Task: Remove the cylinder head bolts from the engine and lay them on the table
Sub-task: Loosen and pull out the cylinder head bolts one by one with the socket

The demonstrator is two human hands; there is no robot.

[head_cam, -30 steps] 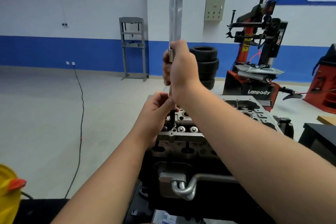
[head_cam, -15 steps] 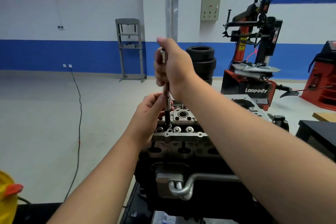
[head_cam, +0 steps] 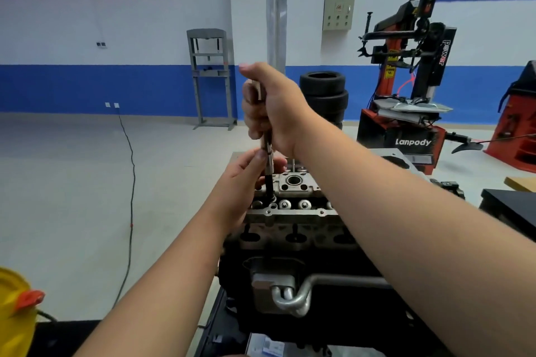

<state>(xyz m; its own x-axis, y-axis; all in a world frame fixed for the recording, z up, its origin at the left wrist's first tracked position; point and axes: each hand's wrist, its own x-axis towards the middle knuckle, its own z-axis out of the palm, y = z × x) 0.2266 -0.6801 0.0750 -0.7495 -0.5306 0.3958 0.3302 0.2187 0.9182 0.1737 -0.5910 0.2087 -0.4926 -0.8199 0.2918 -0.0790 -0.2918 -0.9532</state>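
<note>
Right hand (head_cam: pixel 271 107) is gripping the long steel socket extension (head_cam: pixel 268 162); left hand (head_cam: pixel 246 180) is pinching its lower shaft above the grey aluminium cylinder head (head_cam: pixel 293 209). Bolt hidden under socket. Risk: tool tilting, slipping off.

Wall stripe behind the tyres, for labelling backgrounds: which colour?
Blue wall stripe, behind the stacked tyres, head view.

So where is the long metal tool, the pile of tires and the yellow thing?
Long metal tool (head_cam: pixel 269 153): head view, on the shaft just below the right hand.
Pile of tires (head_cam: pixel 324 95): head view, on the middle tire's sidewall.
Yellow thing (head_cam: pixel 14 319): head view, on its yellow body at bottom left.
</note>
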